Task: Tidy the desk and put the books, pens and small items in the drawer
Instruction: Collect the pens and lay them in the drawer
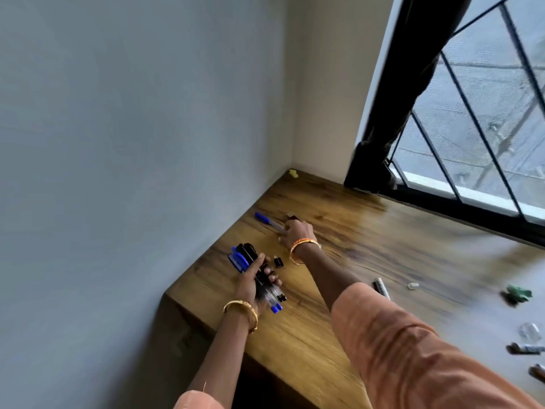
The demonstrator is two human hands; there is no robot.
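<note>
My left hand [256, 281] grips a bundle of pens [247, 258] with blue and black caps, held just above the wooden desk [339, 290] near its left edge. My right hand [296, 231] reaches further back and its fingers close on a blue-capped pen [267, 221] that lies on the desk beside the wall. A small dark thing [292, 216] shows just beyond those fingers. A small black cap [278, 262] lies between my two hands. The drawer is out of sight.
A white marker [382, 288], a small clear piece [413, 285], a green item [517, 293] and more blurred small items [528, 348] lie to the right. A yellow scrap [292, 173] sits in the far corner. The wall is at the left, a barred window [472, 113] behind.
</note>
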